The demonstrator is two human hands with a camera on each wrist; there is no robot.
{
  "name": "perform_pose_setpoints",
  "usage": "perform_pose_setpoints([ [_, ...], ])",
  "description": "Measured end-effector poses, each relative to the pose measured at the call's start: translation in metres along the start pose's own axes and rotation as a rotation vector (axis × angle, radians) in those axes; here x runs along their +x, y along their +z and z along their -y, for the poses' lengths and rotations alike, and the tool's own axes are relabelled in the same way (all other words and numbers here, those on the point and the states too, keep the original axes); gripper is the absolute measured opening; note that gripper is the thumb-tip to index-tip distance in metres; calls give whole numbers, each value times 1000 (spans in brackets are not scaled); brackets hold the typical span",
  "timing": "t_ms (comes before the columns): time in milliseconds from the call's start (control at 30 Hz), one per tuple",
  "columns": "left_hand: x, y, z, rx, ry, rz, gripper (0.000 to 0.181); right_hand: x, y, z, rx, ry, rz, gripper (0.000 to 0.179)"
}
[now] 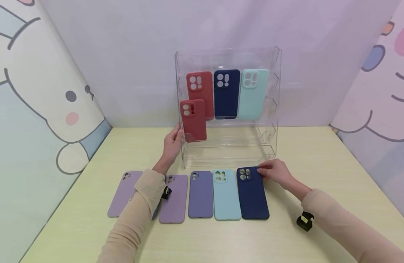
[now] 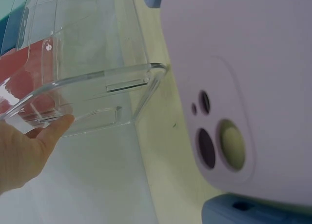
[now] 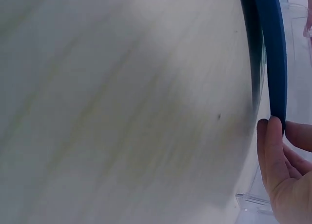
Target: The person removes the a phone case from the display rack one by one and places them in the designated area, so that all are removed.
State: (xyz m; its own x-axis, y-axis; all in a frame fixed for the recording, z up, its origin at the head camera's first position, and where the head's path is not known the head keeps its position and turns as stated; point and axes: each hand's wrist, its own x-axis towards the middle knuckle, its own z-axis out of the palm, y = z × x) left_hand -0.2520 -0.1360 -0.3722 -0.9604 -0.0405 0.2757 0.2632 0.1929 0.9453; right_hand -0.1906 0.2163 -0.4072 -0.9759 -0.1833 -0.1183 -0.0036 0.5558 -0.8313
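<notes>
A dark blue phone case (image 1: 253, 195) is at the right end of a row in front of the rack, its camera holes toward the rack. The right hand (image 1: 277, 171) pinches it at its upper right corner, thumb and fingers close together; whether it is lifted off the table (image 1: 310, 157) I cannot tell.

Just left of it lies a mint case (image 1: 227, 197), then a violet case (image 1: 201, 197) and a lilac case (image 1: 174, 201). The left sleeve (image 1: 129, 223) passes over a mostly hidden blue case (image 1: 155, 214) and part of another lilac case (image 1: 118, 204) at the far left.

Behind the row stands the clear rack (image 1: 228, 160), with stepped tiers. An upper tier holds three cases upright, leaning back: a red case (image 1: 206, 96) on the left, a second dark blue case (image 1: 227, 100) in the middle, a second mint case (image 1: 253, 96) on the right. The next tier down holds a smaller-looking red case (image 1: 194, 126) at the left end, overlapping the one behind. The left hand (image 1: 172, 146) grips the rack's left side beside it, thumb against the clear plastic.
</notes>
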Motion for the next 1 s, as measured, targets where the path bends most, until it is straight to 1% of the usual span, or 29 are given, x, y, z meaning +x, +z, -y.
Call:
perform_pose_setpoints([
  [233, 0, 1, -1, 10, -16, 8, 44, 1, 1, -2, -30, 8, 12, 23],
  [433, 0, 0, -3, -16, -22, 20, 43, -3, -2, 1, -24, -36, 2, 24],
  [600, -9, 0, -23, 1, -35, 18, 42, -6, -7, 7, 40, -46, 0, 28],
  [667, -12, 0, -29, 9, -30, 16, 42, -7, -8, 9, 67, -53, -1, 29],
  [733, -9, 0, -23, 7, -29, 15, 42, -8, -9, 12, 87, -67, -3, 31],
  [900, -2, -1, -4, -1, -16, 10, 43, -10, -11, 22, 96, -121, -14, 35],
  [1000, -2, 0, -2, 9, -5, 6, 43, -8, -12, 31, 90, -157, -35, 36],
])
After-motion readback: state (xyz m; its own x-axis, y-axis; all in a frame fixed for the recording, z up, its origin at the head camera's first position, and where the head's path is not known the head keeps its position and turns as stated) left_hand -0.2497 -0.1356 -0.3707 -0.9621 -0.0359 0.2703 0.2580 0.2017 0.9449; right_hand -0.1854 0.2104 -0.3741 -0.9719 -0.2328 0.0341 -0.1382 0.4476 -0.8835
